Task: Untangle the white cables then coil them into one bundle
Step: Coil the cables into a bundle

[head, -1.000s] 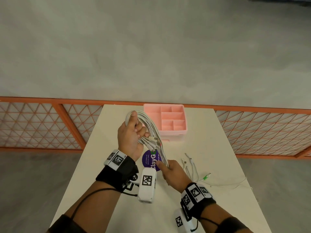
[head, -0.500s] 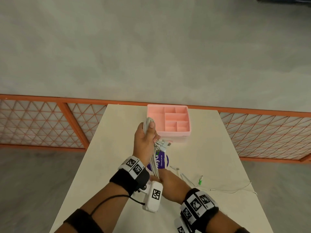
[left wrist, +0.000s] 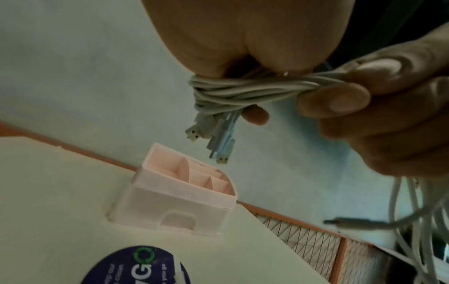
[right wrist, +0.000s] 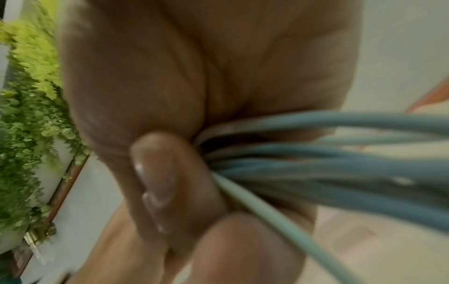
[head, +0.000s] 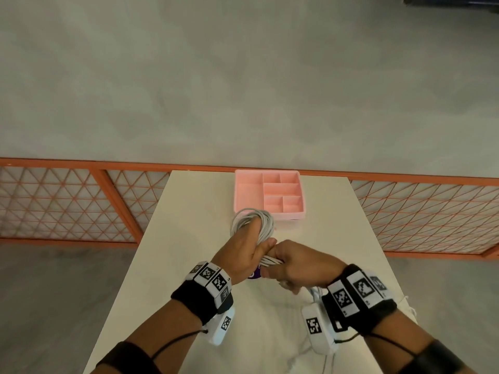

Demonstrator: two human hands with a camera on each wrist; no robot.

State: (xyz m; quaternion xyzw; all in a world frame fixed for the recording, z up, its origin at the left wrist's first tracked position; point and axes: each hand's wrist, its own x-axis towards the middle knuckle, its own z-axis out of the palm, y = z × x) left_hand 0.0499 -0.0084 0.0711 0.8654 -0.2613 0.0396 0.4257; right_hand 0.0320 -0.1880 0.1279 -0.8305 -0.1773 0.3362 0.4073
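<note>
Table point(head: 189, 265), pale cream, runs away from the person toward an orange mesh fence point(head: 67, 203) with a grey floor beyond it.

Pink tray point(head: 247, 193) with several compartments stands at the table's far edge, near centre; the left wrist view shows a cut-out notch in its near wall.

Left hand point(head: 243, 255) is held above the table, just in front of the tray, fingers curled round the white cables point(head: 253, 220). The coiled loops stand up out of the fist, in front of the tray's near wall in the head view.

Right hand point(head: 297, 265) meets the left at the knuckles. Its thumb and fingers pinch the bunched strands where they leave the left fist; the right wrist view shows the strands running under the thumb, blurred. So both hands are closed on the same bundle.

Loose cable lengths hang below the right hand toward the table's near right edge.

Purple round sticker point(head: 253, 275) lies on the table beneath the hands, mostly hidden.

Plugs point(left wrist: 213, 138): several USB ends dangle from under the left fist, clear of the table. A dark audio-type plug point(left wrist: 345, 223) shows further right.
</note>
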